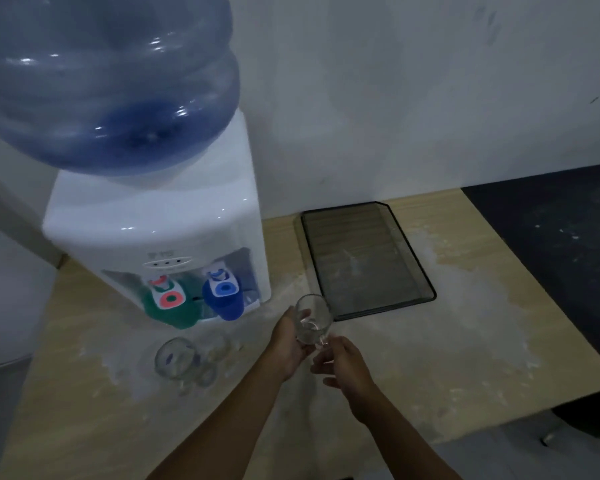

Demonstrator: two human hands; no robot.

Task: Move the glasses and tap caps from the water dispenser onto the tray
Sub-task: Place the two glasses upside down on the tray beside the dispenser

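right hand (343, 367): nearest the camera, at the base of the clear glass (312, 322); fingers curled under its foot, looks like support, though blur hides whether they actually clamp.
left hand (290, 344): fingers wrapped on the glass's side, clamped on it; likely carries most of the weight.
clear glass: held up off the worktop (430, 358), tilted with its mouth toward the tray (368, 258), just short of the tray's near edge; two-hand hold probably for steadiness.
second glass (177, 358): stands on the worktop in front of the dispenser, left of the hands, not yet moved; smaller clear pieces beside it, too blurred to name.
green cap (168, 304) and blue cap (222, 299): sit over the dispenser taps, untouched.
tray: dark-rimmed, flat on the worktop right of the water dispenser (153, 230), nothing on it.
water bottle (108, 81): blue, seated on top of the dispenser.
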